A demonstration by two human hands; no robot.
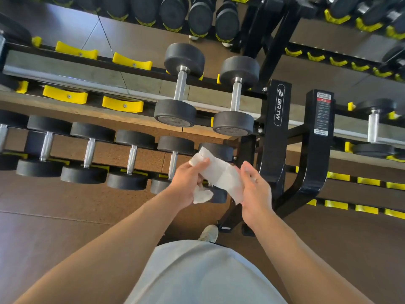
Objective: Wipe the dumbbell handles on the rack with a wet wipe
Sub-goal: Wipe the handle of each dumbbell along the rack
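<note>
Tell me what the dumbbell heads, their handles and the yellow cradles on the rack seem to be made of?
Dumbbell heads: likely rubber-coated, matte black with no glare. Handles: metal, probably chrome or steel, silvery with bright highlights. Yellow cradles: look like moulded plastic, smooth and slightly glossy, each fixed by a centre screw.

A pale shoe (209, 233) rests on the brown floor (65, 198), below a mirror (87, 29).
</note>
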